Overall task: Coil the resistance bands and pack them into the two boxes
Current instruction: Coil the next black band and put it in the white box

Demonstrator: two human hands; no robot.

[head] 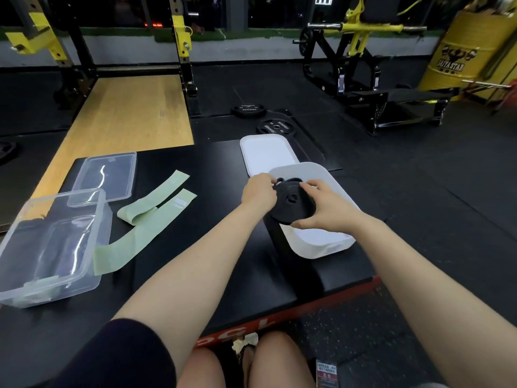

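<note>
While a person sits at the near edge of a black padded surface (218, 247), both hands hold a coiled black resistance band (293, 203) over the near-left end of a white box (321, 242). Left hand (258, 191) curls its fingers over the coil's rim at about 10 o'clock; right hand (321, 205) spreads over the coil from 3 o'clock, thumb under its near edge and fingertips pressed on top. What shows of the white box's floor is bare, and the box lies at about 2 o'clock from the person, its right side close to the surface's right edge. At 9 o'clock, a clear plastic box (50, 247) stands near the left edge; something pale green lies in its near corner, though what it is cannot be told. Two flat green resistance bands (151, 219) lie uncoiled between the boxes, the longer one's near end just beside the clear box's right wall. Open black surface runs down the middle between the forearms and the green bands. Farther off, a clear lid (106, 175) lies flat at 11 o'clock, touching the clear box's far rim, and a white lid (268, 155) lies at 1 o'clock, partly under the white box's far end. Beyond the far edge, two black weight plates (275, 126) lie on the dark gym floor (419, 177).
</note>
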